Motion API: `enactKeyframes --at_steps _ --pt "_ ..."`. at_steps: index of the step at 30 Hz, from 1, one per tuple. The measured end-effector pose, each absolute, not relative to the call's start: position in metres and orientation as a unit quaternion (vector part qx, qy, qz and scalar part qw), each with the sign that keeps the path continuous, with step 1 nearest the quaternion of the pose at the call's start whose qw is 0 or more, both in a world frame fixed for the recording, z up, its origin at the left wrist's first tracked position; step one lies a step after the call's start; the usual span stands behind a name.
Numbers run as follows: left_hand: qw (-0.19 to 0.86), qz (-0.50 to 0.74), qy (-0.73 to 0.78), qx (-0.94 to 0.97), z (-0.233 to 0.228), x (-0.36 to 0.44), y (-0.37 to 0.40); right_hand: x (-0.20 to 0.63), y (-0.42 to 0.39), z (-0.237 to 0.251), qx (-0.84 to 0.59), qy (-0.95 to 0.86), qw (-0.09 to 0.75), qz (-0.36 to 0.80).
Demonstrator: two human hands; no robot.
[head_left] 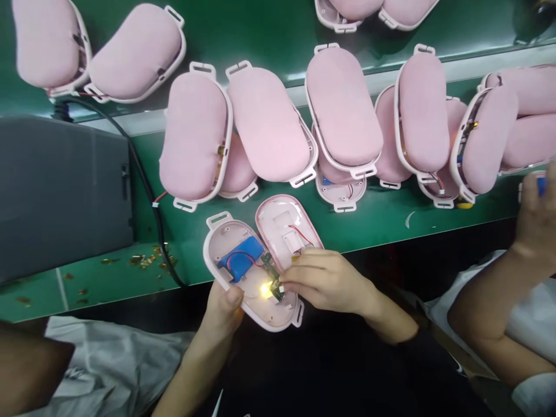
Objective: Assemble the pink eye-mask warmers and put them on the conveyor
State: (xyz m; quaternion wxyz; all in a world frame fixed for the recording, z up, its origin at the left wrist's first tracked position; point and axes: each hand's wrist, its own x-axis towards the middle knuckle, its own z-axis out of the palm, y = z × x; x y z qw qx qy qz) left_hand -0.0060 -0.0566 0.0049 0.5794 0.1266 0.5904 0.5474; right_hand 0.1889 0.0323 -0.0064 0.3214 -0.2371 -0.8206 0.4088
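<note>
Left hand: the left hand (223,310) grips the near edge of an open white plastic oval shell half (249,278), thumb on top of the rim, fingers clamped on it from below.
Right hand: the right hand (325,278) reaches in from the right, its fingers (293,285) pinched together on the small green circuit board (272,278) inside the shell half.
Shell half: it is held at the front edge of the green worktop (382,217), partly over the dark gap below; its inside faces up.
Inside the shell: a blue cylindrical battery (240,258) lies in the upper left part, the circuit board just to its right, and a small yellow light (263,288) glows at the board's lower end.
Second half: a pink plastic oval cover half (284,229) lies open just beside the shell, touching it, with thin red wires (299,234) running across its inside.
Farther back: many closed pink padded oval units with white rims (269,124) lie crowded and overlapping across the worktop.
Left side: a grey box (61,191) stands on the worktop, a black cable (145,185) curving past it.
Right edge: another person's hand (538,217) is raised over the worktop; what it holds I cannot tell.
</note>
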Motion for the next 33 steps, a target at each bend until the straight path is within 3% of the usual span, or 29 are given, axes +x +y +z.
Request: enactKeyframes --at_steps 3,7,21,33 --pt "0.570 0.550 0.595 0.132 0.001 -0.008 -0.057 0.190 0.032 -0.006 -0.228 -0.871 0.293 0.322" --pt "0.581 0.547 0.583 0.155 -0.003 -0.014 -0.057 0.191 0.031 -0.006 -0.253 -0.878 0.284 0.291" --pt "0.595 0.540 0.557 0.213 0.000 -0.016 -0.049 0.187 0.029 -0.002 -0.271 -0.866 0.252 0.335" --pt "0.624 0.497 0.543 0.260 -0.008 -0.026 -0.059 0.178 0.046 0.021 -0.256 -0.890 0.060 0.372"
